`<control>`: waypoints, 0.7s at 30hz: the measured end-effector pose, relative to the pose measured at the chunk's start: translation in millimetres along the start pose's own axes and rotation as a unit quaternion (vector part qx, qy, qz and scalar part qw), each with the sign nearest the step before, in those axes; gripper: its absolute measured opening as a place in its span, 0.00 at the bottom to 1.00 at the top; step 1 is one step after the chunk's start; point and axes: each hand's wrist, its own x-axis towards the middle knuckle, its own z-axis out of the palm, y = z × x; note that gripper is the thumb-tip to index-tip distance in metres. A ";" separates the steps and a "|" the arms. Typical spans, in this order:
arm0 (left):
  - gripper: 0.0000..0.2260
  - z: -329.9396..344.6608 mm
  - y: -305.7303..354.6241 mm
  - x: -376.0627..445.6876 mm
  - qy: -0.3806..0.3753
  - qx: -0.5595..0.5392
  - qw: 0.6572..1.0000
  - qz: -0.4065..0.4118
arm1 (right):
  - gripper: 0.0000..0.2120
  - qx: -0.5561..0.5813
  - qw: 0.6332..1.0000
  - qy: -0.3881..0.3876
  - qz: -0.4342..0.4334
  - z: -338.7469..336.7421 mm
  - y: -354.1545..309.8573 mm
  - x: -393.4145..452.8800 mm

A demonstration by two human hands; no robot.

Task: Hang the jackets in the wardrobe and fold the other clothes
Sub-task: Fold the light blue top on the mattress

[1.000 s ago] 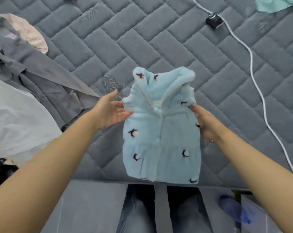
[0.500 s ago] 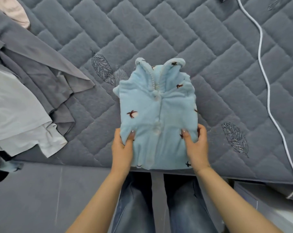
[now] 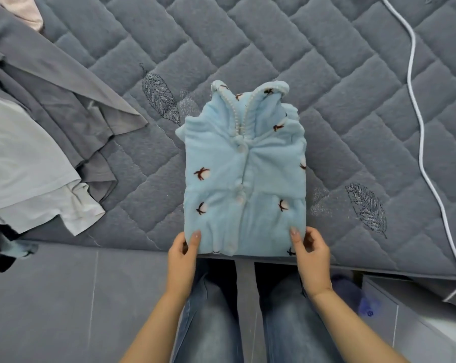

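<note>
A small light-blue fleece top [image 3: 245,176] with dark bird prints and a button front lies flat on the grey quilted mattress [image 3: 326,87], its sides folded in and its hem at the mattress's near edge. My left hand [image 3: 183,252] pinches the hem's left corner, thumb on top. My right hand [image 3: 309,248] pinches the right corner the same way.
A pile of clothes lies at the left: a grey garment [image 3: 61,100], a white one [image 3: 25,169] and a pink one [image 3: 27,9] at the top corner. A white cable [image 3: 418,121] runs down the mattress's right side. My jeans and the grey floor [image 3: 64,297] are below.
The blue top went from held up at its shoulders to lying flat on the mattress. Both hands slid down its sides to the hem corners.
</note>
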 end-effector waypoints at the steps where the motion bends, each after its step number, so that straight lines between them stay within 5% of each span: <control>1: 0.09 -2.1 -3.7 -0.5 0.009 0.010 1.000 0.011 | 0.04 0.000 1.000 0.001 0.002 -2.4 2.1 1.5; 7: 0.15 -23.5 0.5 24.0 -0.018 0.150 0.987 0.060 | 0.07 -0.021 1.000 -0.014 0.012 -15.0 -0.2 18.6; 13: 0.21 -28.8 68.6 58.8 -0.071 0.068 0.994 0.038 | 0.15 0.004 0.988 -0.109 0.114 -13.0 -46.9 72.3; 16: 0.22 -4.4 112.6 100.0 -0.018 0.005 1.000 0.023 | 0.23 0.002 0.992 -0.090 0.087 10.7 -89.6 113.3; 21: 0.28 41.1 159.4 151.8 -0.045 -0.014 0.997 -0.057 | 0.24 0.007 0.995 -0.066 0.077 49.9 -137.6 159.1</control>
